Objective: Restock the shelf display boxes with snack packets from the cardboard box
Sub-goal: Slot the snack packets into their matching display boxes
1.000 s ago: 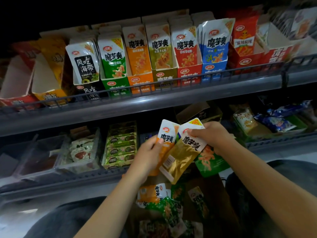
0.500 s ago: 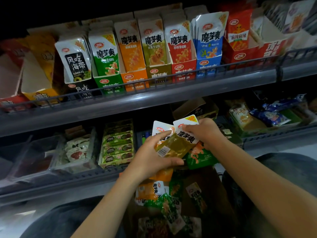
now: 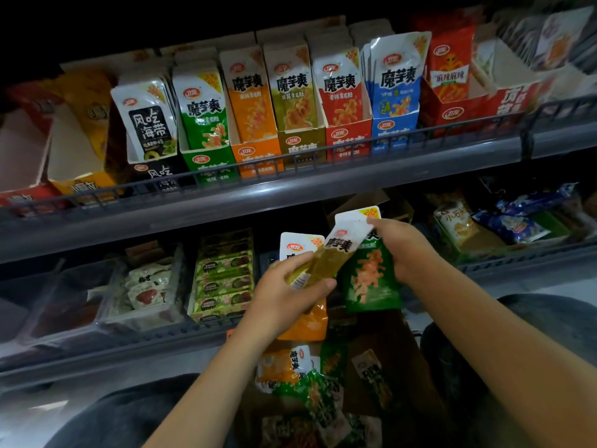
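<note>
Left hand (image 3: 284,299): you pinch the olive packet (image 3: 323,263), orange one behind.
Right hand (image 3: 403,247): you grip its white top, green packet (image 3: 368,279) too.
Handling: light, floppy, slick; hold the sealed edges.

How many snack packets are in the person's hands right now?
3 visible. The left hand holds an orange packet. An olive packet lies between both hands. A green packet is in the right hand. More may hide behind.
</note>
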A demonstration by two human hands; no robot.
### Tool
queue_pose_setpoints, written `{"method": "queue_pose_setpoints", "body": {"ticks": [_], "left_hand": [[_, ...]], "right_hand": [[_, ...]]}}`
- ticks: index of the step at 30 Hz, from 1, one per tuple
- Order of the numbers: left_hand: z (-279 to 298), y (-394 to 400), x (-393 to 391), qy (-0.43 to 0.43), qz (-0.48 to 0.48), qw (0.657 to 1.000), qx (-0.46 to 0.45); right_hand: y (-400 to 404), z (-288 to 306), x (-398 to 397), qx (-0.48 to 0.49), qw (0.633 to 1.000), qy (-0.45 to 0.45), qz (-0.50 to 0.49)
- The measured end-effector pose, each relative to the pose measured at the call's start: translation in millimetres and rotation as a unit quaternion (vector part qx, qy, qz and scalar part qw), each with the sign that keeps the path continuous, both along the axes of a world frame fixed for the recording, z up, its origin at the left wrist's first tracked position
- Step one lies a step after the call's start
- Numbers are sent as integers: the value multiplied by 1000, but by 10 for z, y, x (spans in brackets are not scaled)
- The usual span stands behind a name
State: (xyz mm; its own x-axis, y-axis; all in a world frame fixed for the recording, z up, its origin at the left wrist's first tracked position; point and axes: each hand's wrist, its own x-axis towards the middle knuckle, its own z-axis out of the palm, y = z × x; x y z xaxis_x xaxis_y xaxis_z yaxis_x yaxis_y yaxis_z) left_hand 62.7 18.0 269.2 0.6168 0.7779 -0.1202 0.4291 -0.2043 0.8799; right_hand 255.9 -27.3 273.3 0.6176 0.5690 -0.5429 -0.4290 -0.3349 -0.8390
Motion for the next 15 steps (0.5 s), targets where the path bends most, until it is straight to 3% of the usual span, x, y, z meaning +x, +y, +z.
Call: {"method": "queue_pose_setpoints", "body": {"ticks": [3, 7, 10, 15], "left_hand": [[82, -5, -18, -98, 44, 984, -144], [147, 22, -44, -194, 82, 923, -323], [178, 43, -63, -265, 107, 880, -379], [298, 89, -108, -343, 118, 840, -404]], "right_hand": [[23, -211, 193, 23, 1000, -4, -17], [-63, 45, 52, 44, 999, 8, -4], [-101, 107, 11, 82, 996, 3, 25], [-164, 229, -10, 117, 986, -8, 119]]}}
